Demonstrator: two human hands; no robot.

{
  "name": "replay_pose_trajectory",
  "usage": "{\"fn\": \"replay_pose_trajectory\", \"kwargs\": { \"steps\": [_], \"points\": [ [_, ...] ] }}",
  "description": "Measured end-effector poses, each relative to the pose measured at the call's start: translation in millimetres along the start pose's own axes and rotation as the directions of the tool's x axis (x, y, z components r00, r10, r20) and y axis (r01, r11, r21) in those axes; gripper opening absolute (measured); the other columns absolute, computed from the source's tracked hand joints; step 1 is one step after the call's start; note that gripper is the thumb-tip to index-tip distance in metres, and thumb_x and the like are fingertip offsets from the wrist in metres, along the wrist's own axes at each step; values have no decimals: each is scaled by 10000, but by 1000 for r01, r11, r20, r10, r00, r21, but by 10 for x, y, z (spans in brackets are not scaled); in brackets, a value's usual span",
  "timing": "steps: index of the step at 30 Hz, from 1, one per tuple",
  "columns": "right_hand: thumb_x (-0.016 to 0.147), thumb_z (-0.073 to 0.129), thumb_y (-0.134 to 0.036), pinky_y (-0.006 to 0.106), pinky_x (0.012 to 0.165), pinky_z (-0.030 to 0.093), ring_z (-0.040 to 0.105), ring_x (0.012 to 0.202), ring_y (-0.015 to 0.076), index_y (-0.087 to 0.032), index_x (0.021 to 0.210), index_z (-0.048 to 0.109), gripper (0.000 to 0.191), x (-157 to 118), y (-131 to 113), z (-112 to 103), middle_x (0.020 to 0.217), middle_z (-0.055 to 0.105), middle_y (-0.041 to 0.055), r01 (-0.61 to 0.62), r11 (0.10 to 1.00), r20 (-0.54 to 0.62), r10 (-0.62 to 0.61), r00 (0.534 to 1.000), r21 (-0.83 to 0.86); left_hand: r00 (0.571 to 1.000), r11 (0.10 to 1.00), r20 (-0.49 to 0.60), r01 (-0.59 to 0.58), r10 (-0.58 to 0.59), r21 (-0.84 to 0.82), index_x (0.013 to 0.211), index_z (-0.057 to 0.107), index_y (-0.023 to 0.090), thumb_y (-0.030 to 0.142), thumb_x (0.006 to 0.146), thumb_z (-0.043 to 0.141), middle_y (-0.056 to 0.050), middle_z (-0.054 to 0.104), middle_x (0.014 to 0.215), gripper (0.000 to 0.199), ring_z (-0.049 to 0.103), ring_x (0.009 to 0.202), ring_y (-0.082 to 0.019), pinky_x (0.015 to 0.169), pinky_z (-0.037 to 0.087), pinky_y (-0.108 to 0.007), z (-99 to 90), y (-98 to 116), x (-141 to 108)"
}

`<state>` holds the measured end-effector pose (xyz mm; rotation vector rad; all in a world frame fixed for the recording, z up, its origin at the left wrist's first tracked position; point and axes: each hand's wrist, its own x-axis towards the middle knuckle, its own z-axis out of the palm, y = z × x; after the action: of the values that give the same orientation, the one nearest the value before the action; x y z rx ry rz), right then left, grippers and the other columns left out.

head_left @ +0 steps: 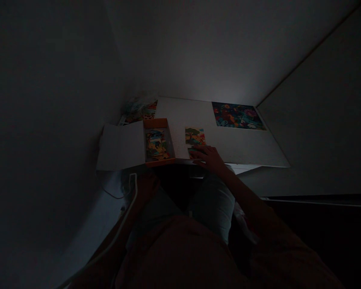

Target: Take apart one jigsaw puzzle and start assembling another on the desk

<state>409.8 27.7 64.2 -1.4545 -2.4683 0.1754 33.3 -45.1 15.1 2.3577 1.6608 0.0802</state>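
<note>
My right hand (pixel 209 157) lies at the table's front edge, fingers spread over the lower part of a colourful picture made of puzzle pieces (pixel 195 136). Left of it stands an open orange-rimmed box (pixel 159 162) holding loose colourful pieces (pixel 157 148). The box's white lid flap (pixel 122 146) is folded out to the left. Down by my left thigh, below the box, is my left hand (pixel 149 184); it is dark and its fingers cannot be made out.
On the white table (pixel 237 147), a colourful picture sheet (pixel 239 116) lies at the back right. Another patterned sheet (pixel 150 110) is behind the box. A pale cable (pixel 120 228) runs along my left arm. Walls border the table.
</note>
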Motion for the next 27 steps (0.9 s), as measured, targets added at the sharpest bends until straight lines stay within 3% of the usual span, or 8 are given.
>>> {"fn": "replay_pose_trajectory", "kwargs": {
  "steps": [8,12,18,21,27],
  "points": [
    [1120,674,-365,666,1255,561,608,1577,381,-476,1527,757,429,-56,2,41,1709,636,24,21,1000,-73,-21,997,-4,1000,999,-15,-10,10,39,1184,841,292,365,1157,521,-129,812,1276,329,748,1225,-337,1121,574,-510,-13,0,-26],
    [1117,673,-365,678,1226,590,624,1565,380,-486,1509,765,420,-87,-32,81,1737,601,13,-16,1000,-113,16,993,-1,999,999,-45,-8,10,39,1176,842,246,343,1152,541,-153,812,1256,317,749,1222,-358,1113,587,-537,-1,1,-40],
    [1110,633,-303,708,1150,632,699,1477,395,-480,1425,826,410,-157,-35,64,1673,658,14,-51,999,-79,51,996,3,999,1000,-43,2,-3,-8,1156,834,216,308,1132,611,-165,809,1254,243,748,1248,-357,1144,571,-542,11,-12,-55],
    [1090,623,-275,703,1161,627,703,1478,377,-540,1431,808,470,-202,-23,27,1645,676,-40,-58,998,-52,58,997,19,999,1000,-40,12,-12,-12,1148,823,234,304,1135,617,-142,811,1250,218,746,1245,-339,1140,567,-530,-5,-1,-53],
    [1100,540,-377,686,1219,585,661,1533,362,-598,1429,797,472,-244,2,-94,1655,648,-103,-75,995,15,74,997,72,1000,1000,-9,-2,2,-2,1157,839,220,315,1148,572,-161,813,1244,284,756,1220,-355,1124,556,-519,-66,39,-40]
  ]
}}
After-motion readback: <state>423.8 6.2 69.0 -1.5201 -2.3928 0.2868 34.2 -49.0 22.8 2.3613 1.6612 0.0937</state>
